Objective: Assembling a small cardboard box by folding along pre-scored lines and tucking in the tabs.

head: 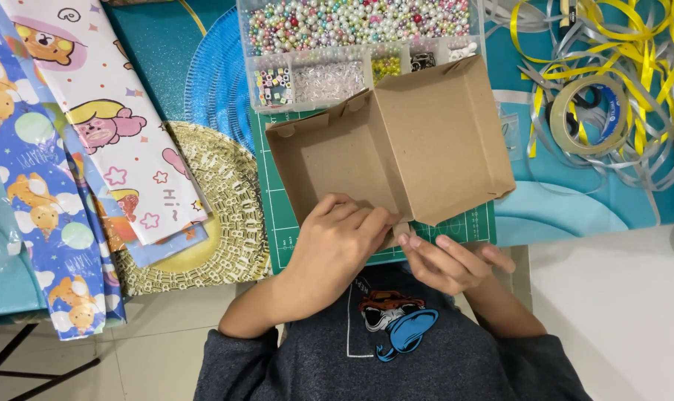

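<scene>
A brown cardboard box (396, 145) lies open in two hinged halves over a green cutting mat (277, 215). My left hand (337, 241) grips the near edge of the box's left half, fingers curled over the rim. Just to the right, my right hand (448, 260) has its fingertips touching the near bottom corner where the two halves meet. Inside, the box looks empty.
A clear bead organiser (352, 44) with pastel beads sits behind the box. Cartoon wrapping paper sheets (114, 126) and a gold patterned plate (225, 215) lie left. Yellow and silver ribbon (626, 82) and a tape roll (585, 111) lie right. A blue glitter plate (214, 82) shows behind.
</scene>
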